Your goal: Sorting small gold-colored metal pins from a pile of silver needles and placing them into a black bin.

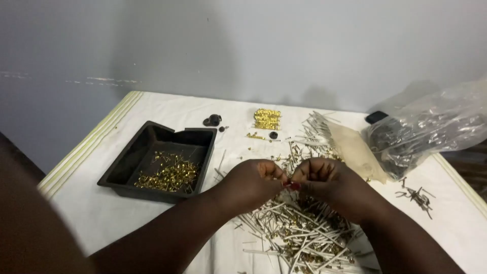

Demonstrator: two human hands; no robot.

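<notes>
Both grips pinched together on small piece, possibly pin, over white stick pile point(299, 228); left hand point(251, 182), right hand point(324, 185); crumpled clear bag point(431, 127) far right.

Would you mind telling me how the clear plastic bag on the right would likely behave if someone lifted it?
The plastic bag looks thin and crumpled, so it would probably sag and flop. Its dark contents appear bulky, so it may feel fairly heavy. Its smooth film could slip in the fingers.

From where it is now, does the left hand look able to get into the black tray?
Probably yes: the left hand sits just right of the black tray, which is open-topped with nothing between them.
</notes>
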